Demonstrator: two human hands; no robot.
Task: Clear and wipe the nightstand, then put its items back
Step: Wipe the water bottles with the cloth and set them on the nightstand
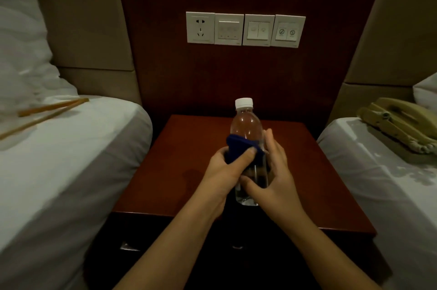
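Observation:
A clear plastic water bottle (246, 124) with a white cap is held upright above the reddish-brown nightstand (179, 166). My right hand (275, 171) grips the bottle's lower body from the right. My left hand (224, 171) presses a dark blue cloth (238, 147) against the bottle's left side at mid-height. The nightstand's top is bare around my hands. The bottle's middle is hidden by the cloth and fingers.
A white bed (71, 159) lies at the left with a thin wooden-framed item (54, 107) on it. Another white bed (390, 183) at the right holds a beige telephone (397, 124). A wall panel with a socket and switches (246, 29) sits above the nightstand.

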